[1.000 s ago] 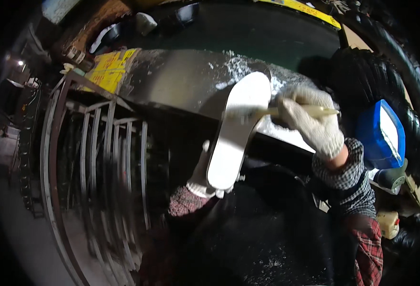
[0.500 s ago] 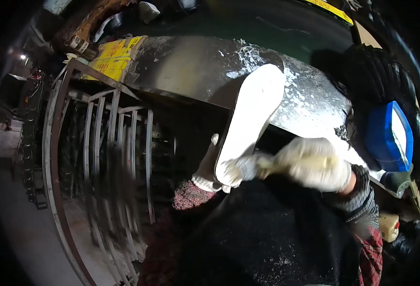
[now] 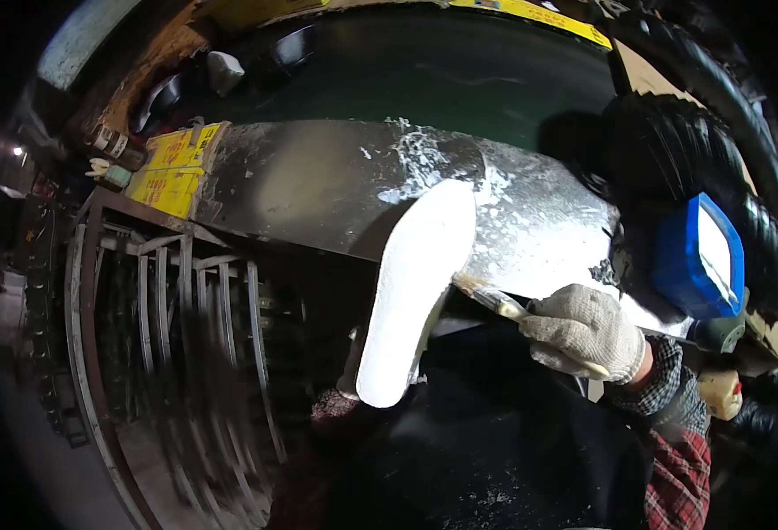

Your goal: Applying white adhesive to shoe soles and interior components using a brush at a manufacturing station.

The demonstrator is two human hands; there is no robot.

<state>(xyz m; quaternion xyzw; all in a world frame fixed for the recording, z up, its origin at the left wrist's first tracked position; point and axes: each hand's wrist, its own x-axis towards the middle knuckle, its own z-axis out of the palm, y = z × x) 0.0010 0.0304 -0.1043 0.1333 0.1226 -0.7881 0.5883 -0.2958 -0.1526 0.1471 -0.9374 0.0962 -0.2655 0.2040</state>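
Observation:
A white, shoe-sole-shaped piece (image 3: 420, 283) is tilted in front of me, its upper end over the edge of a worktop (image 3: 309, 190) smeared with white. My left hand (image 3: 348, 375) grips its lower end from the left and beneath; most of the fingers are hidden behind it. In its pale knit glove, my right hand (image 3: 588, 331) is closed round the handle of a flat brush (image 3: 493, 298). The bristles are at the right edge of the sole, close to the middle of its length.
A blue tub (image 3: 677, 261) with white contents stands on the right, near black ribbed material (image 3: 685, 146). Metal racks (image 3: 163, 300) fill the left side below the worktop. Beyond the worktop runs a dark green surface (image 3: 389, 75). Yellow printed sheeting (image 3: 172, 168) covers the worktop's left end.
The brush has moved from the sole's lower end to partway up its right edge. The sole has shifted down and left in the picture, and the whole view has shifted too.

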